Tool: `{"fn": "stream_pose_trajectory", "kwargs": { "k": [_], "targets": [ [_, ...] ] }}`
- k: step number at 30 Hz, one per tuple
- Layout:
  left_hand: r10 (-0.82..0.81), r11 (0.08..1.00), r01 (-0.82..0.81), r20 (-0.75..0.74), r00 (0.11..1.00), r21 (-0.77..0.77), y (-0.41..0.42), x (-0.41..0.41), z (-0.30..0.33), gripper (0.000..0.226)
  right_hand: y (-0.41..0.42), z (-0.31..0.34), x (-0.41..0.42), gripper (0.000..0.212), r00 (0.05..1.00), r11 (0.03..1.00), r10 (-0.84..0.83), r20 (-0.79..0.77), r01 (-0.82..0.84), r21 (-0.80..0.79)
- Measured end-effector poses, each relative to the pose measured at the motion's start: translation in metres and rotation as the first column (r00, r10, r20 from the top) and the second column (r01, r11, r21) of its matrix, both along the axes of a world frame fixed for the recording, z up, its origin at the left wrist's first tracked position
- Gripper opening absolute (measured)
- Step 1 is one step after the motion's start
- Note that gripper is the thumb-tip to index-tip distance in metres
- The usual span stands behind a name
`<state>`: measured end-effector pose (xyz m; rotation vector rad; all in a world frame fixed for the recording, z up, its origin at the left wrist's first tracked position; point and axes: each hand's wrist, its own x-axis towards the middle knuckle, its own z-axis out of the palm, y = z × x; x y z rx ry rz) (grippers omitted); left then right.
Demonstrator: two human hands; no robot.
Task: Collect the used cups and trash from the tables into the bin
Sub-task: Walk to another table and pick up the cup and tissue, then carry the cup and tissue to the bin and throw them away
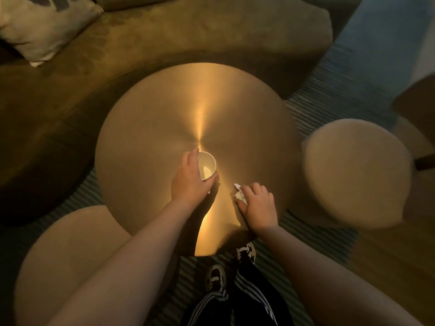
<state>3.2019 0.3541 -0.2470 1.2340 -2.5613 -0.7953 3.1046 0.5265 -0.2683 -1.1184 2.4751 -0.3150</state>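
A white paper cup (207,165) stands upright near the middle of the round brass-coloured table (247,118). My left hand (189,178) wraps around the cup's left and near side, fingers curled on its wall. To the right, a crumpled white tissue (240,193) lies on the tabletop. My right hand (257,204) covers it, thumb and fingers closed on the paper. Both hands are low on the table's near half. No bin is in view.
Two round beige stools flank the table, one at the near left (70,260) and one at the right (357,170). A curved sofa (164,38) with a pale cushion (42,27) runs behind. A striped rug (329,74) lies underneath. My feet (215,277) stand at the table's near edge.
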Motion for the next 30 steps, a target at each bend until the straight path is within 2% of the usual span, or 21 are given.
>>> {"fn": "stream_pose_trajectory", "kwargs": {
  "k": [4, 10, 14, 19, 25, 30],
  "targets": [
    [-0.044, 0.999, 0.044, 0.002, 0.999, 0.024, 0.034, -0.005, 0.027, 0.083, 0.042, 0.034, -0.012, 0.039, 0.989, 0.987, -0.144, -0.017, 0.143, -0.076],
    [-0.273, 0.961, 0.275, -0.057, 0.960, 0.026, 0.110, -0.034, 0.063, 0.080, 0.132, 0.081, -0.023, 0.035, 0.909, 0.911, -0.406, -0.098, 0.393, -0.129],
    [-0.487, 0.870, 0.490, -0.063, 0.871, 0.046, 0.174, -0.064, 0.077, 0.079, 0.209, 0.098, -0.020, 0.031, 0.783, 0.783, -0.616, -0.080, 0.599, -0.166],
    [-0.675, 0.736, 0.677, -0.057, 0.736, 0.025, 0.254, -0.101, 0.091, 0.079, 0.299, 0.113, -0.011, 0.033, 0.602, 0.606, -0.795, -0.071, 0.788, -0.105],
    [-0.784, 0.620, 0.784, -0.022, 0.620, -0.013, 0.347, -0.146, 0.105, 0.083, 0.394, 0.124, -0.016, 0.036, 0.415, 0.417, -0.909, -0.041, 0.900, -0.128],
    [-0.815, 0.578, 0.816, -0.029, 0.578, 0.018, 0.442, -0.189, 0.105, 0.081, 0.489, 0.115, -0.044, 0.034, 0.349, 0.352, -0.936, -0.050, 0.922, -0.161]
  ]
}}
